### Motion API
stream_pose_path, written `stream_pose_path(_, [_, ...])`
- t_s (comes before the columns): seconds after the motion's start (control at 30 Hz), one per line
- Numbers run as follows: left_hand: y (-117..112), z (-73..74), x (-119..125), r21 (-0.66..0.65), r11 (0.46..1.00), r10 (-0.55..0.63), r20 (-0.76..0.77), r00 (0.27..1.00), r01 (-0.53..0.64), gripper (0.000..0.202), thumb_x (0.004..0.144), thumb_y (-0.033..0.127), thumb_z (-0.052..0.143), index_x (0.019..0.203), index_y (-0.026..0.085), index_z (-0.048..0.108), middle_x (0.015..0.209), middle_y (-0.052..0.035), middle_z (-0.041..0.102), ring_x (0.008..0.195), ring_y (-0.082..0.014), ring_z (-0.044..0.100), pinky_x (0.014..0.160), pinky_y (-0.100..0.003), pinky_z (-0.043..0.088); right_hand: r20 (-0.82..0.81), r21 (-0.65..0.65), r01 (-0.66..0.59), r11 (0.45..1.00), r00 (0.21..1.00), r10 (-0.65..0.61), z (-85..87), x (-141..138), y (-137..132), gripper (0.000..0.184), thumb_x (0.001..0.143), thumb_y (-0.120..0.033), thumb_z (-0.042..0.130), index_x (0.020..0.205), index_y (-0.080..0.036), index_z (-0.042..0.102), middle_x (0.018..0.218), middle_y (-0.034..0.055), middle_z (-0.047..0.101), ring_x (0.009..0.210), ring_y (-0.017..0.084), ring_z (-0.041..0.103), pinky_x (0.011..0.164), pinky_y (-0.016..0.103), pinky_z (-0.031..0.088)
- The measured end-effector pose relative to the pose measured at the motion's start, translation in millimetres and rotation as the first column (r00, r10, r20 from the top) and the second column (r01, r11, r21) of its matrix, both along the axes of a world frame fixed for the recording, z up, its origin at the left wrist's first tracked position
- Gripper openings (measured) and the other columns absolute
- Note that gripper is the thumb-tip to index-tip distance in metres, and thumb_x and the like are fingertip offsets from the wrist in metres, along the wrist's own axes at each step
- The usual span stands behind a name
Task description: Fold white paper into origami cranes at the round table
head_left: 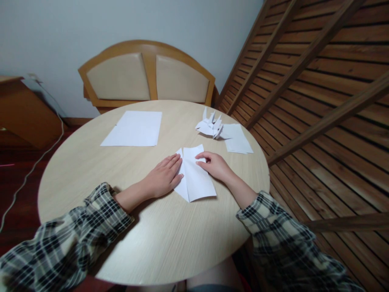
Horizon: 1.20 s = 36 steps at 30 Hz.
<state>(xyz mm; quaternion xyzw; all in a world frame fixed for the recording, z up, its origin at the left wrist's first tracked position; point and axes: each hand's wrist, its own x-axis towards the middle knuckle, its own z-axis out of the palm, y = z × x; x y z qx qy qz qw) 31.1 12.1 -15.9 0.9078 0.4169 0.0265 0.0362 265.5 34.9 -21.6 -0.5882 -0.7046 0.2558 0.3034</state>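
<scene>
A white sheet of paper (199, 180) with a lengthwise crease lies before me on the round table. Its narrower left part is folded along a slanting edge, and the right part lifts slightly. My left hand (165, 174) rests flat on the left part, fingers stretched out and pressing it to the tabletop. At the paper's right edge is my right hand (212, 164), its thumb and forefinger bent and a little apart over the sheet. The other fingers of that hand are mostly hidden.
A stack of white paper (136, 129) lies at the table's back left. Folded paper figures (209, 125) stand at the back right, beside smaller white sheets (238, 138). Behind the round table (146, 239) is a padded wooden headboard (152, 73); a slatted wooden partition (310, 93) slants along the right.
</scene>
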Motion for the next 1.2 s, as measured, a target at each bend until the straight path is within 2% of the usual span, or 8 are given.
stream_pose_path(0.2, [0, -2.8, 0, 0.02, 1.0, 0.012, 0.005, 1.0, -0.012, 0.064, 0.1, 0.043, 0.025, 0.147, 0.0, 0.033, 0.158, -0.0195, 0.028, 0.148, -0.0272, 0.021, 0.122, -0.042, 0.017, 0.045, 0.017, -0.021, 1.0, 0.999, 0.02, 1.1, -2, -2, 0.02, 0.085, -0.022, 0.06, 0.102, -0.022, 0.071, 0.089, 0.0028, 0.071, 0.07, 0.015, 0.056, 0.069, 0.029, 0.041])
stream_pose_path(0.43, [2, -8.3, -1, 0.038, 0.999, 0.007, 0.044, 0.999, -0.009, 0.063, 0.099, 0.043, 0.025, 0.146, 0.002, 0.035, 0.157, -0.0207, 0.029, 0.148, -0.028, 0.023, 0.121, -0.043, 0.019, 0.058, -0.006, -0.076, 0.997, 0.995, 0.076, 11.6, -6, -10, 0.02, 0.083, -0.018, 0.057, 0.099, -0.022, 0.068, 0.08, 0.0015, 0.067, 0.066, 0.015, 0.053, 0.067, 0.028, 0.038])
stream_pose_path(0.7, [1, -6.8, 0, 0.02, 1.0, 0.02, 0.054, 0.998, -0.021, 0.063, 0.099, 0.043, 0.025, 0.146, 0.003, 0.033, 0.157, -0.0199, 0.029, 0.148, -0.0271, 0.022, 0.121, -0.041, 0.017, -0.013, -0.031, -0.152, 0.988, 0.988, 0.151, 7.2, 3, -10, 0.02, 0.078, -0.013, 0.055, 0.092, -0.021, 0.068, 0.077, 0.0001, 0.064, 0.067, 0.014, 0.052, 0.066, 0.027, 0.038])
stream_pose_path(0.77, [2, -5.6, -1, 0.006, 1.0, 0.02, 0.053, 0.998, -0.02, 0.063, 0.099, 0.043, 0.026, 0.147, 0.002, 0.033, 0.158, -0.02, 0.029, 0.148, -0.0274, 0.022, 0.121, -0.042, 0.018, -0.055, -0.027, -0.156, 0.987, 0.987, 0.154, 5.6, 4, -9, 0.017, 0.079, -0.016, 0.057, 0.092, -0.02, 0.068, 0.079, 0.0005, 0.064, 0.068, 0.014, 0.052, 0.066, 0.027, 0.038])
stream_pose_path(0.87, [4, -5.0, -2, -0.008, 1.0, 0.025, 0.056, 0.998, -0.025, 0.064, 0.099, 0.043, 0.027, 0.146, 0.001, 0.034, 0.157, -0.0211, 0.029, 0.148, -0.028, 0.023, 0.121, -0.043, 0.018, -0.156, 0.0, -0.167, 0.986, 0.974, 0.165, 3.9, 4, -6, 0.016, 0.084, -0.03, 0.06, 0.093, -0.019, 0.067, 0.086, 0.0031, 0.066, 0.072, 0.015, 0.054, 0.067, 0.028, 0.04])
stream_pose_path(0.93, [6, -5.5, -4, 0.005, 0.999, 0.041, 0.077, 0.996, -0.041, 0.063, 0.099, 0.044, 0.029, 0.145, 0.001, 0.037, 0.156, -0.0213, 0.032, 0.147, -0.0289, 0.024, 0.121, -0.044, 0.02, -0.237, -0.003, -0.188, 0.982, 0.954, 0.182, 3.7, 4, -5, 0.023, 0.086, -0.037, 0.06, 0.096, -0.018, 0.068, 0.093, 0.0054, 0.068, 0.077, 0.016, 0.057, 0.07, 0.029, 0.042])
stream_pose_path(1.03, [8, -6.0, -4, 0.051, 0.996, 0.063, 0.13, 0.989, -0.07, 0.061, 0.099, 0.046, 0.032, 0.141, 0.003, 0.044, 0.151, -0.0198, 0.042, 0.145, -0.0304, 0.029, 0.12, -0.046, 0.024, -0.302, -0.051, -0.227, 0.973, 0.932, 0.201, 5.4, 3, -5, 0.027, 0.085, -0.039, 0.062, 0.099, -0.017, 0.069, 0.096, 0.0069, 0.07, 0.078, 0.016, 0.058, 0.07, 0.029, 0.043])
stream_pose_path(1.2, [10, -6.2, -5, 0.09, 0.991, 0.077, 0.186, 0.979, -0.095, 0.055, 0.099, 0.044, 0.033, 0.134, 0.006, 0.051, 0.144, -0.0181, 0.051, 0.139, -0.0293, 0.039, 0.117, -0.044, 0.03, -0.2, -0.074, -0.179, 0.981, 0.966, 0.161, 7.6, 1, -8, 0.021, 0.08, -0.028, 0.064, 0.096, -0.017, 0.072, 0.081, 0.0033, 0.067, 0.067, 0.014, 0.052, 0.06, 0.026, 0.037])
